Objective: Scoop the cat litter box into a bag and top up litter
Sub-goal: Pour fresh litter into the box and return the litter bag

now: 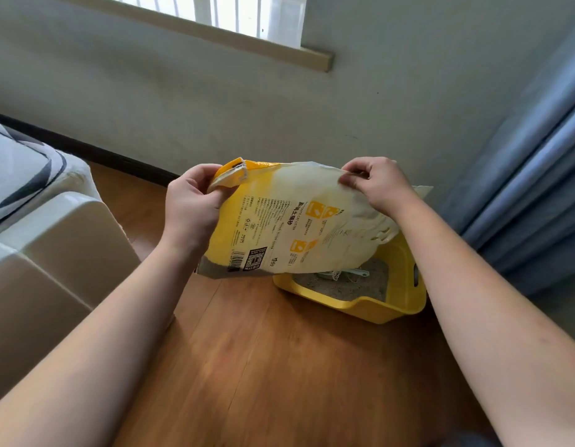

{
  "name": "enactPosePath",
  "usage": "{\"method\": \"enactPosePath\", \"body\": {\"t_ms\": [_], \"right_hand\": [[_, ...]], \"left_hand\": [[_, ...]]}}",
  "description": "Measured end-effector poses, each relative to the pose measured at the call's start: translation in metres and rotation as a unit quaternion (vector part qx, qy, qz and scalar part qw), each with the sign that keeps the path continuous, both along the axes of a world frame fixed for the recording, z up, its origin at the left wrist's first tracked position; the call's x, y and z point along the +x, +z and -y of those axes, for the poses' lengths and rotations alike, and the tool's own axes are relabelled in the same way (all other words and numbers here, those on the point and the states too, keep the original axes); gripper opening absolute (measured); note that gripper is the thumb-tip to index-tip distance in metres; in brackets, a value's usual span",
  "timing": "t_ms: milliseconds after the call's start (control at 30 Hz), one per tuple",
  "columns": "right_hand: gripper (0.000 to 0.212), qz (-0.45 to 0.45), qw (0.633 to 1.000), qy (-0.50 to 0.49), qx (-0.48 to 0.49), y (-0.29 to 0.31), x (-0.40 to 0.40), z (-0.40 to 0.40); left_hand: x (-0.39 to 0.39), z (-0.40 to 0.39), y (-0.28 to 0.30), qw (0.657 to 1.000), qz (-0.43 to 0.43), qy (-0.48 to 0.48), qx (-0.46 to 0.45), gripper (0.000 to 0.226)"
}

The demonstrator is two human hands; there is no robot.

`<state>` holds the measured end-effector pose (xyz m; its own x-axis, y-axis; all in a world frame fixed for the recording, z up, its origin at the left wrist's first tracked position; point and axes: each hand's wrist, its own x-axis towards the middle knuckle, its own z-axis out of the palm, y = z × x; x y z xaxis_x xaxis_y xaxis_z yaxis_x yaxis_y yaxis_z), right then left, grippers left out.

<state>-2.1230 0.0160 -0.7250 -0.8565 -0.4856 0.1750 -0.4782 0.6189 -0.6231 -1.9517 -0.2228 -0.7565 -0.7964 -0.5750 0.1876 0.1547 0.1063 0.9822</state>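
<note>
A yellow and white cat litter bag (292, 221) hangs in the air, lying sideways above the yellow litter box (370, 304). My left hand (192, 204) grips its yellow end at the left. My right hand (373, 185) pinches the bag's white upper edge at the right. Inside the box lies grey litter (373, 279), and a pale scoop (353, 274) shows just under the bag's lower edge. The bag hides the back of the box.
The box sits on a wooden floor (279, 366) against a grey wall (215, 108). A white piece of furniture (53, 253) and striped bedding (18, 169) stand at the left. Blue curtains (537, 156) hang at the right.
</note>
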Motion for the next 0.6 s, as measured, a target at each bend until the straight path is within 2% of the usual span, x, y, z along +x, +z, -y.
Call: {"method": "enactPosePath", "body": {"t_ms": [200,600], "right_hand": [[0.000,0.003,1.000,0.003,-0.015,0.000,0.001,-0.001],[0.006,0.049,0.998,0.027,-0.025,-0.010,-0.003,0.008]], "left_hand": [[-0.002,0.000,0.008,1.000,-0.020,0.003,-0.018,0.026],[0.000,0.007,0.016,0.997,-0.026,0.014,-0.071,0.016]]}}
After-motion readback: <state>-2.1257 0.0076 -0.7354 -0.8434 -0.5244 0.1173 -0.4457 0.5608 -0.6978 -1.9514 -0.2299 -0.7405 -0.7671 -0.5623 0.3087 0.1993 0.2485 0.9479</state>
